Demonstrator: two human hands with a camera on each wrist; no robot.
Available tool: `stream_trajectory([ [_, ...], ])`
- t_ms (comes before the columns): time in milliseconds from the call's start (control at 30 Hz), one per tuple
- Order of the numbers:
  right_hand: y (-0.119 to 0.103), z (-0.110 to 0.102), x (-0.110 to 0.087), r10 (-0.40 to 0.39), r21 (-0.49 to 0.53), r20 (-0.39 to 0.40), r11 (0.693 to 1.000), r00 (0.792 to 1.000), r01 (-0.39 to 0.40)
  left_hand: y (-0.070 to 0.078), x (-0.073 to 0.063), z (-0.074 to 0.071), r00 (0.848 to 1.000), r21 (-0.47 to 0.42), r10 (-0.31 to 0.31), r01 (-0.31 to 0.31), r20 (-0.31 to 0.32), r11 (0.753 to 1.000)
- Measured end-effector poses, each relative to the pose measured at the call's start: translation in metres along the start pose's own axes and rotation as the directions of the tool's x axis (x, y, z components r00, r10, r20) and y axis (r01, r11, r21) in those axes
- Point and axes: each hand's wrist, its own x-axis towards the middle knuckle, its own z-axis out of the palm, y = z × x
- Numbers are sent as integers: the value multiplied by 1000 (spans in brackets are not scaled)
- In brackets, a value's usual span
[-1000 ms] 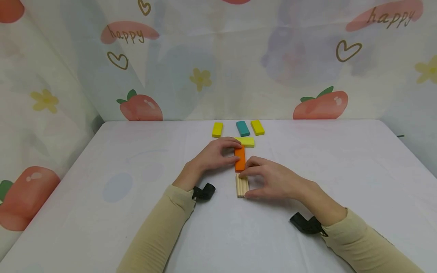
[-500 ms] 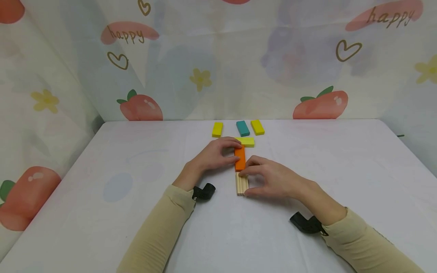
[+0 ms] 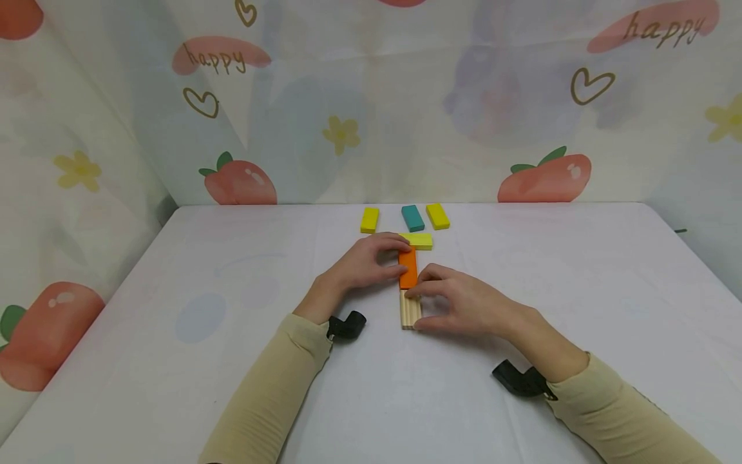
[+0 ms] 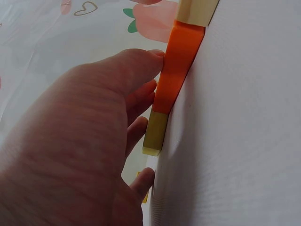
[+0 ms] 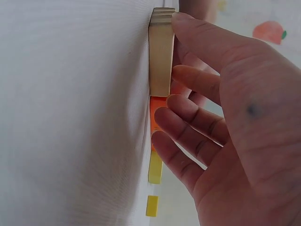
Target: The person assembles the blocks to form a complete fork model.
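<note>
In the head view a row runs away from me: several plain wooden blocks [image 3: 409, 314] side by side, an orange block [image 3: 408, 273] against their far end, then a light-yellow block [image 3: 421, 241] lying crosswise. My right hand [image 3: 466, 301] grips the plain blocks, thumb at their near end and index finger on top near the orange one. In the right wrist view the other right fingers [image 5: 181, 136] hang bent beside the orange block. My left hand [image 3: 366, 261] rests its thumb on the orange block, its index fingertip close to the orange and light-yellow join.
Behind the row lie a yellow block [image 3: 369, 220], a teal block [image 3: 413, 218] and another yellow block [image 3: 437, 216], near the back edge of the white-covered table [image 3: 174, 386]. A printed curtain [image 3: 394, 103] hangs behind it.
The plain wooden blocks have slid slightly away from me with my right hand, closing the small gap to the orange block, which has shifted a little farther too. My left hand stays still.
</note>
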Motion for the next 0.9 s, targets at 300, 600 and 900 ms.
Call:
stream_trajectory([
  [300, 1, 1, 0, -4, -6, -4, 1000, 1000, 4, -1, 0, 0, 1000, -4, 11, -11, -4, 1000],
  [600, 1, 1, 1, -2, -21, -4, 1000, 1000, 1, -1, 0, 0, 1000, -7, 11, -11, -6, 1000],
  [900, 1, 0, 1, 8, -23, 0, 1000, 1000, -8, -1, -1, 1, 1000, -11, 3, -3, -7, 1000],
])
